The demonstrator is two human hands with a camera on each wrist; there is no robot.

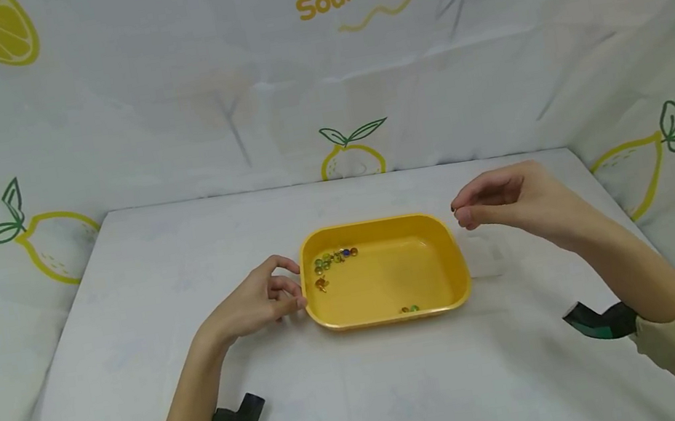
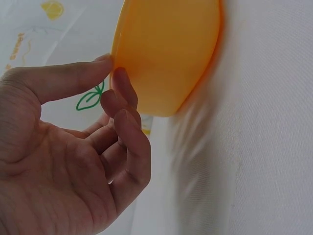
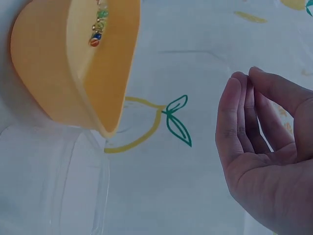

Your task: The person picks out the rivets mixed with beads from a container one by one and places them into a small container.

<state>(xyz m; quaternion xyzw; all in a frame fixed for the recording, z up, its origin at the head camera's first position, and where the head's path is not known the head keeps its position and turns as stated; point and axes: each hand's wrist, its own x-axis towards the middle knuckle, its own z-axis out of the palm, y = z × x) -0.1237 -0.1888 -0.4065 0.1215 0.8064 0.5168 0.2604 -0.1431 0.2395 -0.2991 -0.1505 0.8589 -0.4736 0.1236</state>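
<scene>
A yellow plastic tray (image 1: 386, 269) lies on the white table and holds small shiny beads. Green, blue and orange beads (image 1: 327, 262) cluster in its far left corner, with amber ones (image 1: 321, 284) just below and a small pair (image 1: 409, 309) by the near wall. My left hand (image 1: 262, 300) holds the tray's left edge, thumb at the rim (image 2: 116, 41) and fingers curled by the outer wall. Raised beyond the tray's right end, my right hand (image 1: 502, 203) pinches a small dark bead-like thing (image 1: 453, 209), mostly hidden between thumb and fingertips.
A clear plastic box (image 3: 78, 191) stands against the tray's right end, below my right hand; it barely shows in the head view. White cloth with printed lemons (image 1: 352, 160) hangs behind and beside the table. Each wrist wears a black camera mount (image 1: 237, 416).
</scene>
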